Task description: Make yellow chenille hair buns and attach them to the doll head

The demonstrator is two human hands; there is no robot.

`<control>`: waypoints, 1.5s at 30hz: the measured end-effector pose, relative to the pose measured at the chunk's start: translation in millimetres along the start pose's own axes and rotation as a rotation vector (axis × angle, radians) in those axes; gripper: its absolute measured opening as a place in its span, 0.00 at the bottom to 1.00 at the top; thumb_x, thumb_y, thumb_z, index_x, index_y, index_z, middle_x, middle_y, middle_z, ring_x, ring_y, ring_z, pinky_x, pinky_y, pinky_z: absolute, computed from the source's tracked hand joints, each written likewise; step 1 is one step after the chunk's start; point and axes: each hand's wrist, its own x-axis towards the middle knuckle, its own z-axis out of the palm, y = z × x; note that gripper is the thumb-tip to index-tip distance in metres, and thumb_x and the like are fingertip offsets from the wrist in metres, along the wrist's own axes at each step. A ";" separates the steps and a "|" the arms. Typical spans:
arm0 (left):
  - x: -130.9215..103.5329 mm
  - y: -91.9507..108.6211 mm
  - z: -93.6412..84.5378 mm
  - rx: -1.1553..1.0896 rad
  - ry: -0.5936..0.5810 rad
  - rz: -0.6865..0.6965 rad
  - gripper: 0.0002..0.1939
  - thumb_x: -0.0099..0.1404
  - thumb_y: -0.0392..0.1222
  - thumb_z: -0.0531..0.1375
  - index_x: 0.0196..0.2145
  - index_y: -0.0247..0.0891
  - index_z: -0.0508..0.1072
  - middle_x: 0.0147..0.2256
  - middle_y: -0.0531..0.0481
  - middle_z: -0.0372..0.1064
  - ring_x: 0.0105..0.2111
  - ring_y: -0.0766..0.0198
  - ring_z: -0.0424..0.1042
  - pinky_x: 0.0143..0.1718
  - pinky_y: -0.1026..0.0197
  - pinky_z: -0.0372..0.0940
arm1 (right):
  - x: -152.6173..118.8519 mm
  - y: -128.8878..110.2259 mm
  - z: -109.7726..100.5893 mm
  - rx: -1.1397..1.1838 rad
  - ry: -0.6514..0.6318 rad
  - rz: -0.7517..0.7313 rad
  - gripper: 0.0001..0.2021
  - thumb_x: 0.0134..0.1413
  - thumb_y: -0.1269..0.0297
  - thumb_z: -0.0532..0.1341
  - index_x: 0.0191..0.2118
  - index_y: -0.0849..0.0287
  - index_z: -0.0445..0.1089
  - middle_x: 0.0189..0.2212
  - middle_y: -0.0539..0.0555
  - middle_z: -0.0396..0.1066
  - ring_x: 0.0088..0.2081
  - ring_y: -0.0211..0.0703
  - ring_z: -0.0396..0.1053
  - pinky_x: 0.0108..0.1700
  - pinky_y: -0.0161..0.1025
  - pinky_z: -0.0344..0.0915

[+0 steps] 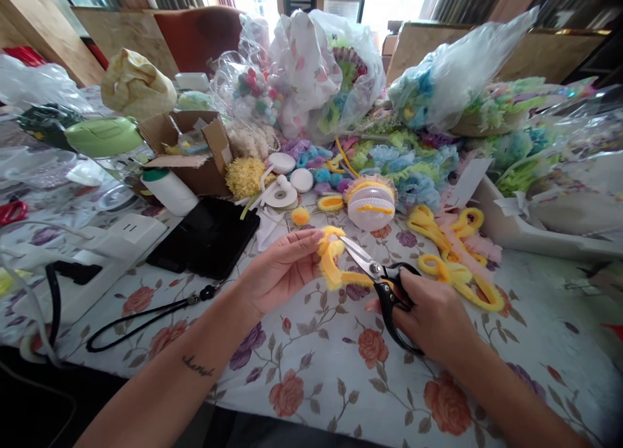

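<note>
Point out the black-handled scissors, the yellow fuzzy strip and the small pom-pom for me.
Black-handled scissors (375,270): head view, on the pivot.
Yellow fuzzy strip (331,272): head view, on its bent section.
Small pom-pom (300,216): head view, middle of the ball.

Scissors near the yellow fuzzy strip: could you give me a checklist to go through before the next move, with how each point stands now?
1. Scissors in hand: ok, the right hand holds them by the black handles.
2. Yellow fuzzy strip held: ok, the left hand pinches its upper end.
3. Blade tips well away from the left fingers: not ok, I'd say; they point toward them, close by.
4. Blades touching the strip: cannot tell; they overlap in this view.
5. Other yellow pieces away from the blades: ok, they lie apart, to the right.
</note>
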 end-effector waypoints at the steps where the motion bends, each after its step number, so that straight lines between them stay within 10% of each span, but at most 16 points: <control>1: 0.1 -0.2 -0.4 -0.004 0.001 -0.002 0.05 0.59 0.31 0.64 0.34 0.26 0.77 0.29 0.46 0.76 0.28 0.66 0.76 0.33 0.69 0.72 | 0.2 0.1 0.1 -0.003 -0.001 0.004 0.17 0.54 0.61 0.56 0.24 0.53 0.44 0.14 0.46 0.59 0.15 0.35 0.56 0.18 0.32 0.50; 45: 12.4 -1.3 -11.5 0.060 0.202 0.083 0.04 0.62 0.32 0.62 0.34 0.29 0.76 0.30 0.47 0.75 0.30 0.67 0.76 0.36 0.67 0.73 | 0.7 11.0 -14.1 0.127 -0.229 0.114 0.13 0.46 0.65 0.62 0.21 0.56 0.55 0.17 0.45 0.59 0.20 0.34 0.56 0.23 0.33 0.51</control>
